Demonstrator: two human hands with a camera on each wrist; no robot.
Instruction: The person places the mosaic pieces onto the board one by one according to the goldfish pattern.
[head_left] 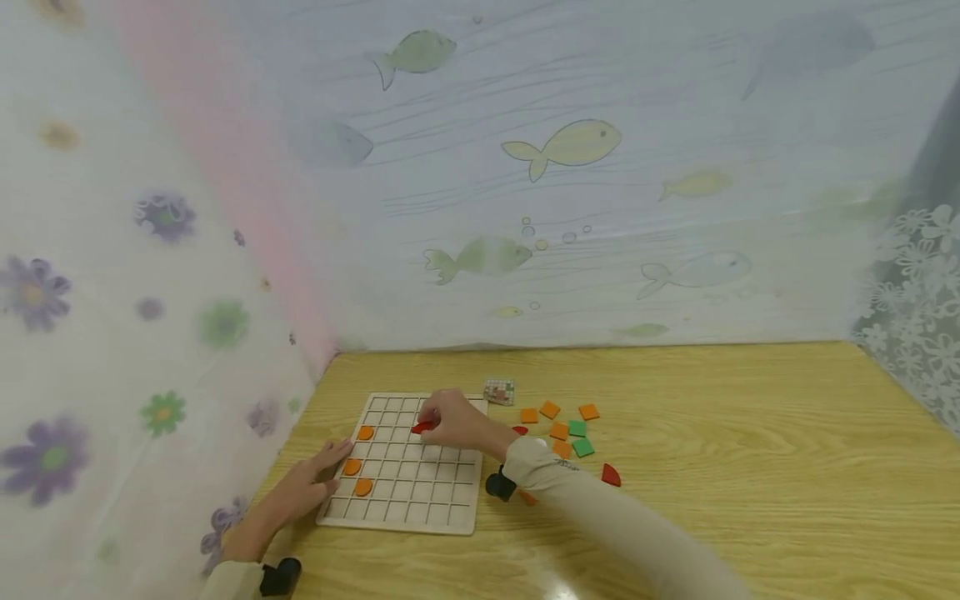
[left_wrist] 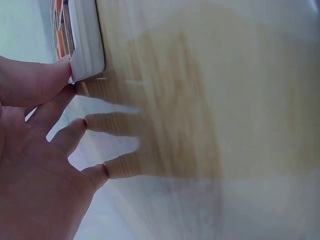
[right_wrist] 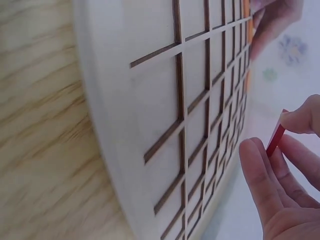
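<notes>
A pale wooden board [head_left: 438,514] with a grid of grooved squares lies on the table. Three orange rounded tiles [head_left: 363,487] sit in squares on its left side. My right hand [head_left: 453,419] is over the upper middle of the grid, pinching a thin red tile [right_wrist: 276,137] between thumb and fingers, above the surface. The held tile's full outline is hidden by the fingers. At the board's left edge rests my left hand [head_left: 300,483], fingers spread. In the left wrist view its thumb [left_wrist: 42,80] touches the board's edge and the fingertips meet the tabletop.
Right of the board lie loose orange square tiles [head_left: 588,412], green square tiles [head_left: 583,447] and a red quarter-round tile [head_left: 611,475]; the right forearm hides some. A small patterned card [head_left: 499,392] lies by the board's far right corner. Fish-printed sheeting [head_left: 570,250] hangs behind the table.
</notes>
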